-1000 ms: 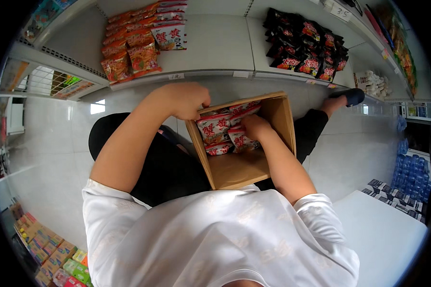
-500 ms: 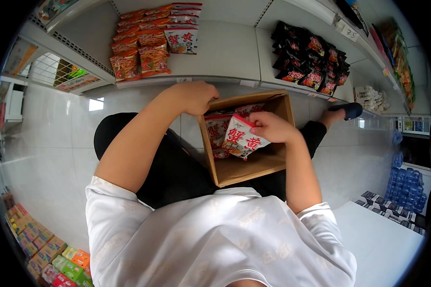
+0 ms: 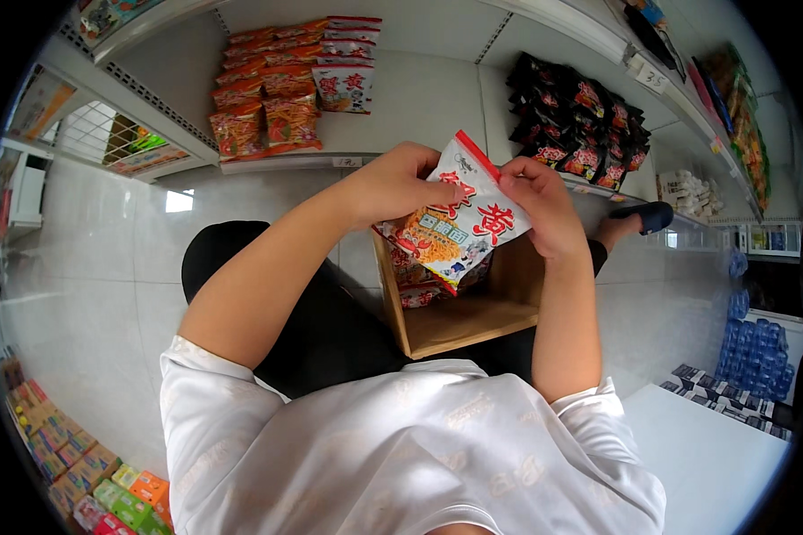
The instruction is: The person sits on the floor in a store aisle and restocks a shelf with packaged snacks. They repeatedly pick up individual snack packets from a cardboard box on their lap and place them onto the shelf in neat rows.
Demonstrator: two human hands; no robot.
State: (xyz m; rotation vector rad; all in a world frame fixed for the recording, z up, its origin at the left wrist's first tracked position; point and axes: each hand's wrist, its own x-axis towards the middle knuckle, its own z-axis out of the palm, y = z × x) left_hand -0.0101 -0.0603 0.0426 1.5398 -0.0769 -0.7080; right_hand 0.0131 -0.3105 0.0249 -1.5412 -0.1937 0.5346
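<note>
Snack packet (image 3: pixel 473 234), the white one with red edging, is hanging tilted mid-frame above the cardboard box (image 3: pixel 464 333), its long axis slanting from upper right to lower left. Both hands are touching it, so neither is winning on nearness: the left hand (image 3: pixel 400 189) is gripping the left side, thumb lying across the front, while the right hand (image 3: pixel 544 207) is pinching near the red top edge's right corner. So yeah, both are closing on the same packet, nothing spread wide. Matching white packets (image 3: pixel 344 87) are sitting up and left of it on the shelf (image 3: pixel 428 94), with the left hand being closer to those. Headcount: I'm seeing one held packet, one box, roughly five white packets on the shelf, and at least two box packets (image 3: pixel 418 296), the rest hiding behind the held one. Orange packets (image 3: pixel 268 89) are standing upper left in two columns and black packets (image 3: pixel 580 116) are piling up upper right, both overlapping too much for an exact count, sorry.
</note>
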